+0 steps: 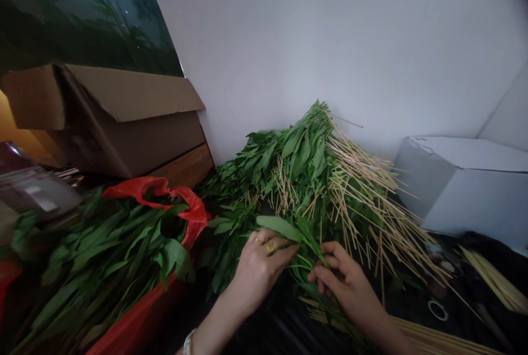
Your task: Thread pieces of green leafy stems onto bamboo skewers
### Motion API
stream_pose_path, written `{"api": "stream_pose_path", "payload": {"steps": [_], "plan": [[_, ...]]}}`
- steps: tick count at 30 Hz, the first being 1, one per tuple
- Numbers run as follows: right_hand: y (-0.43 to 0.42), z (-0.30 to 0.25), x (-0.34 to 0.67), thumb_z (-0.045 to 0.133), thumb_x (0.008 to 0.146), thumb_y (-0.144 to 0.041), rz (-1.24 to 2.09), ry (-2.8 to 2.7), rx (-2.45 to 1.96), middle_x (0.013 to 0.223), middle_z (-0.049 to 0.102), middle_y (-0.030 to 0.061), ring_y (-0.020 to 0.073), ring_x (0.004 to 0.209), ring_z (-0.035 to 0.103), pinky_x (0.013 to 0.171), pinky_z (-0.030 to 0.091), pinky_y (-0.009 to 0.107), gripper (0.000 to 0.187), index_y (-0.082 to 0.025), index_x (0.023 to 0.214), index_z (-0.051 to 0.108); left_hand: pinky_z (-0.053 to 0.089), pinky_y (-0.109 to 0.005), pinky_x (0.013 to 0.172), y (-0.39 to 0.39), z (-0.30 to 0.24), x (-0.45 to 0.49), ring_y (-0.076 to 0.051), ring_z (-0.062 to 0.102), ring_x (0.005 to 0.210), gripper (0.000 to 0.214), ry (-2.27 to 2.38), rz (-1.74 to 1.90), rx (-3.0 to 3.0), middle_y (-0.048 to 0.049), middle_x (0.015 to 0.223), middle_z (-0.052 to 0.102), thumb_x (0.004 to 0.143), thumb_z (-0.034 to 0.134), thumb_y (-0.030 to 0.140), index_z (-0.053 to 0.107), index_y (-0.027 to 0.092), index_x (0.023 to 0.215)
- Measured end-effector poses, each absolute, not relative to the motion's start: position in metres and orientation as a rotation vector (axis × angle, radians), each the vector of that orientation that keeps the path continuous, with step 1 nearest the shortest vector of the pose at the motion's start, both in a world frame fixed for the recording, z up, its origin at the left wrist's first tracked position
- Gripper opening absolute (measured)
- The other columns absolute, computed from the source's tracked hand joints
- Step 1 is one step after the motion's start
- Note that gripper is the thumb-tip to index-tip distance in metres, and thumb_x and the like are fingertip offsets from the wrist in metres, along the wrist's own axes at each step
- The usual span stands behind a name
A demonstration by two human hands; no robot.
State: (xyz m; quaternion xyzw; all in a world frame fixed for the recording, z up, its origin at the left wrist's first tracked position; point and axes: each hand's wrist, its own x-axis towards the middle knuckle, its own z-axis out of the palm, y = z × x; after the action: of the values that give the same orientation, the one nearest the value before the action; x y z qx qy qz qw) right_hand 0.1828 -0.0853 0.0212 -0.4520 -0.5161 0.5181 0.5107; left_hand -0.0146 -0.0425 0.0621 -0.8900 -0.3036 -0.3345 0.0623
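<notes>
Green sprig (284, 228) gripped between both hands, leaves up. Left hand (259, 267) curled closed over the stems, gold ring on it; right hand (342, 283) pinching them from the other side. Skewered greens heap (305, 173) just behind, black plastic (280, 327) below, red bag (140, 187) left.

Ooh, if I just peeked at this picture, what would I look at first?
Your eye would jump to the big heap of green leafy stems in the middle, with many thin pale wooden skewers sticking out on its right. Just below, the left hand, wearing a gold ring, and the right hand hold a green leafy sprig. On the left, a shiny red plastic bag sits beside a pile of long green leaves.
</notes>
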Motion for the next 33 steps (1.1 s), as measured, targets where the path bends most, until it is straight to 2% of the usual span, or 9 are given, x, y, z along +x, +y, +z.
{"api": "stream_pose_path", "payload": {"steps": [4,9,13,19,23,27,29,31,33], "plan": [[-0.084,0.022,0.184,0.063,0.083,-0.045,1.258,-1.249,-1.086,0.083,0.068,0.0013,0.0145,0.058,0.06,0.057,0.046,0.028,0.034,-0.024,0.105,0.048,0.038,-0.034,0.073,-0.035,0.066,-0.017,-0.019,0.058,0.08,0.016,-0.941,-0.903,-2.639,-0.0026,0.082,0.071,0.094,0.054,0.024,0.069,0.022,0.098],[-0.08,0.019,0.19,0.068,0.076,-0.038,1.069,-1.309,-1.206,0.088,0.07,0.0026,0.0236,0.09,0.067,0.083,0.048,0.037,0.035,-0.024,0.105,0.056,0.035,-0.033,0.07,-0.026,0.071,-0.025,-0.019,0.055,0.078,0.016,-1.059,-0.843,-2.58,-0.002,0.075,0.068,0.092,0.059,0.028,0.068,0.02,0.082],[-0.076,0.013,0.195,0.062,0.081,-0.044,1.052,-1.336,-1.292,0.077,0.07,0.0027,0.0209,0.068,0.066,0.071,0.049,0.036,0.025,-0.022,0.094,0.062,0.034,-0.034,0.072,-0.021,0.073,-0.034,-0.019,0.055,0.08,0.015,-1.091,-0.796,-2.599,-0.0011,0.076,0.068,0.092,0.058,0.03,0.068,0.021,0.084],[-0.076,0.011,0.194,0.068,0.076,-0.045,1.038,-1.275,-1.268,0.079,0.072,0.0041,0.0231,0.075,0.067,0.072,0.05,0.035,0.024,-0.023,0.087,0.065,0.034,-0.033,0.069,-0.025,0.064,-0.035,-0.02,0.056,0.079,0.011,-1.102,-0.745,-2.583,-0.0021,0.074,0.067,0.087,0.059,0.018,0.067,0.02,0.08],[-0.078,0.018,0.189,0.072,0.071,-0.046,1.134,-1.242,-1.235,0.07,0.069,0.0019,0.0211,0.069,0.064,0.063,0.047,0.031,0.025,-0.023,0.078,0.065,0.041,-0.031,0.07,-0.022,0.057,-0.032,-0.019,0.056,0.073,0.013,-1.374,-1.254,-2.507,-0.0017,0.068,0.065,0.079,0.056,0.014,0.065,0.02,0.071],[-0.075,0.021,0.193,0.075,0.064,-0.052,1.302,-1.108,-1.216,0.061,0.065,0.0004,0.0159,0.056,0.056,0.054,0.041,0.027,0.035,-0.021,0.075,0.063,0.045,-0.027,0.059,-0.011,0.068,-0.059,-0.016,0.058,0.063,0.018,-1.872,-2.021,-2.165,-0.0011,0.065,0.064,0.081,0.053,0.028,0.063,0.018,0.07],[-0.072,0.018,0.198,0.075,0.064,-0.053,1.322,-1.056,-1.187,0.062,0.065,0.0004,0.0144,0.055,0.054,0.054,0.039,0.026,0.037,-0.02,0.075,0.062,0.044,-0.025,0.054,-0.017,0.08,-0.077,-0.015,0.057,0.059,0.02,-1.954,-2.134,-2.13,-0.0005,0.066,0.064,0.083,0.055,0.034,0.065,0.019,0.073],[-0.071,0.015,0.2,0.075,0.066,-0.053,1.358,-1.009,-1.161,0.065,0.066,0.0003,0.013,0.053,0.053,0.052,0.037,0.025,0.037,-0.02,0.079,0.061,0.047,-0.026,0.056,-0.038,0.089,-0.086,-0.016,0.06,0.062,0.022,-1.79,-1.826,-2.655,-0.0015,0.069,0.065,0.087,0.056,0.036,0.068,0.021,0.076],[-0.071,0.012,0.199,0.074,0.069,-0.05,1.409,-0.989,-1.138,0.068,0.068,0.0001,0.0114,0.053,0.052,0.051,0.035,0.024,0.036,-0.02,0.083,0.059,0.051,-0.029,0.062,-0.072,0.093,-0.084,-0.018,0.063,0.069,0.025,-1.326,-1.102,-3.303,-0.0032,0.074,0.068,0.091,0.054,0.039,0.07,0.023,0.079]]}}
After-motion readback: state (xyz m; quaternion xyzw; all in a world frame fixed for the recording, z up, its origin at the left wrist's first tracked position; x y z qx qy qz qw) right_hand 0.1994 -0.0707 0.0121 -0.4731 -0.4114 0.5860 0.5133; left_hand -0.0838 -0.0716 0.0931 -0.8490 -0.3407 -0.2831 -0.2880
